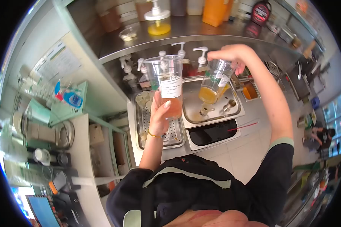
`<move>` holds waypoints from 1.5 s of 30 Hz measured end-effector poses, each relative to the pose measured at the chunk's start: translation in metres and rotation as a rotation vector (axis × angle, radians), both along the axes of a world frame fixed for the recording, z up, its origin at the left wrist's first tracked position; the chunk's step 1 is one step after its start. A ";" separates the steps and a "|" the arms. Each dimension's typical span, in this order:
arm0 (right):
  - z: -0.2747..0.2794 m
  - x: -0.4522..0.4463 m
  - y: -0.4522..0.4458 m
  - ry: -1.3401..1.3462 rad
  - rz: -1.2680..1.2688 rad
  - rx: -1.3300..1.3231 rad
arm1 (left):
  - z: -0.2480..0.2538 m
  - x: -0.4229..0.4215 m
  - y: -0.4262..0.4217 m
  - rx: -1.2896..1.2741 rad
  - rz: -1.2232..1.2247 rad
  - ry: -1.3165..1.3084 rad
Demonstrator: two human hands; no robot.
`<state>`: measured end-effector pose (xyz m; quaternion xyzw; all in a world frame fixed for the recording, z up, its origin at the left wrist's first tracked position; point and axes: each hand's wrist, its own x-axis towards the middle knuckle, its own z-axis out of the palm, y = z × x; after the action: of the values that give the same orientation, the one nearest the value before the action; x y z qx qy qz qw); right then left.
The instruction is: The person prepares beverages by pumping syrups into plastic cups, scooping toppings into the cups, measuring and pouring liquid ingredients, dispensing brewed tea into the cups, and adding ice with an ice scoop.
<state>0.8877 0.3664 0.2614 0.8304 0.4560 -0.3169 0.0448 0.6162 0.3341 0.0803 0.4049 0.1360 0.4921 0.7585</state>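
My left hand (161, 113) is wrapped round a tall clear plastic cup (174, 85) that has a white printed label and pinkish liquid in its lower part. From above, my right hand (231, 56) grips the rim of a second clear cup (216, 81), which is tilted and holds orange-yellow liquid at its bottom. This cup also carries a white label. It hangs over a steel tray (193, 102) where small metal jiggers (228, 106) lie. Beside the tray, under the left-hand cup, is a perforated metal drip tray (172, 134).
Pump bottles (202, 56) stand behind the trays. The steel shelf (136, 47) above holds a yellow-filled pump jar (158, 22) and an orange container (215, 13). A black bin (212, 133) sits at the counter's front. Another person (324, 138) is far right.
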 end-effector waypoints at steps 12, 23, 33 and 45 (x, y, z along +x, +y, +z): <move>0.057 0.030 -0.062 -0.118 -0.288 -0.064 | -0.002 0.062 -0.019 0.153 -0.217 0.065; 0.068 0.168 -0.225 -0.111 -0.697 -0.098 | 0.016 0.174 -0.117 0.121 -0.586 -0.024; 0.078 0.297 -0.439 -0.109 -0.791 0.034 | 0.029 0.352 -0.261 0.096 -0.757 -0.099; -0.272 0.512 -0.368 -0.369 -0.046 0.595 | 0.019 0.491 -0.277 0.041 -0.782 0.066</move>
<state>1.3997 -0.0014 -0.0102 0.8603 0.4940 -0.0158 -0.1248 1.1074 0.0569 0.0996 0.4568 -0.0138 0.1552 0.8758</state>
